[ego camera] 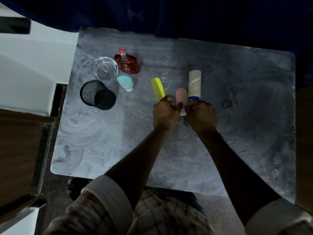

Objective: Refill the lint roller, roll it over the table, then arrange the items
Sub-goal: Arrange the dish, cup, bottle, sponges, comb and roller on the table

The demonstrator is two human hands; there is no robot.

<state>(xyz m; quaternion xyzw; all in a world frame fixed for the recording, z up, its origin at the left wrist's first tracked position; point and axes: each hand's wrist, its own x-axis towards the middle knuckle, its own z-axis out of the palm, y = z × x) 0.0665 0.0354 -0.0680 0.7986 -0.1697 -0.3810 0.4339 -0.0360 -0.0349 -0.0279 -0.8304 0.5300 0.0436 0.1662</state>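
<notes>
On the grey table (237, 133), a pinkish refill roll (181, 96) with a white end stands out between my two hands. My left hand (166, 113) is closed, with its fingers curled on the roll's left side. The lint roller (194, 83), a bare cardboard-coloured tube with a blue collar, points away from me right beside the pink roll. Its handle end disappears into my closed right hand (201, 115). A yellow-green comb (158, 88) lies just left of my left hand, its near end hidden behind the knuckles.
At the table's far left stand a clear glass ashtray (105, 69), a red-brown perfume bottle (127, 64) and a pale blue object (125, 83). A black mesh cup (97, 95) lies tipped nearby. Dark cloth hangs behind the table.
</notes>
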